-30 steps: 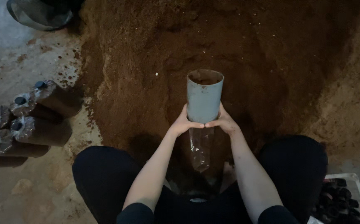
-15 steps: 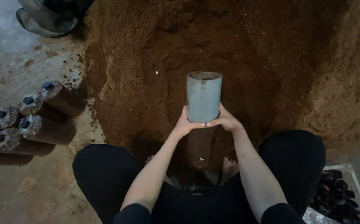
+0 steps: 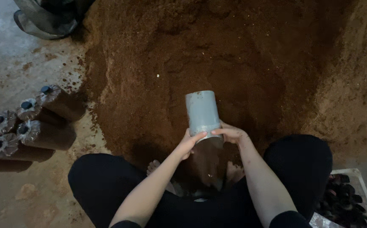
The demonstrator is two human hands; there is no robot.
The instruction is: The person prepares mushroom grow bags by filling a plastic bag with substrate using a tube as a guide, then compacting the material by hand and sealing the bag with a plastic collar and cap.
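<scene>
A grey plastic tube (image 3: 202, 112) stands tilted in front of me, its top rim dusted with brown substrate. My left hand (image 3: 189, 142) and my right hand (image 3: 230, 134) grip its lower end from both sides. Below the tube hangs a clear plastic bag (image 3: 206, 160) packed with dark brown substrate, its bottom resting between my knees. A large heap of brown substrate (image 3: 234, 55) rises behind the tube.
Several filled bags with black caps (image 3: 27, 126) lie stacked on the concrete floor at the left. A white crate of black rings (image 3: 348, 200) sits by my right knee. A dark bag (image 3: 48, 17) lies at the top left.
The tube has dropped lower and tilted slightly left. The bag under it has gone from clear and mostly empty to full of dark substrate. Both hands moved down with it.
</scene>
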